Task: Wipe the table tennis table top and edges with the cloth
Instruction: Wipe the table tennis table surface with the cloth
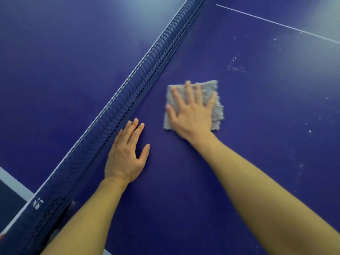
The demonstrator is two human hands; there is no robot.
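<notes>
Grey cloth (208, 86) lay under the right grip (191, 113), fingers (188, 91) spread flat on it; white specks (236, 68) lay beyond its far edge; left grip (127, 153) rested flat, empty.

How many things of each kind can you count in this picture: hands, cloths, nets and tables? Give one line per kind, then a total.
Hands: 2, the left hand flat on the table, the right hand pressing the cloth
Cloths: 1, the grey cloth
Nets: 1, the net
Tables: 1, the blue table
Total: 5
</notes>
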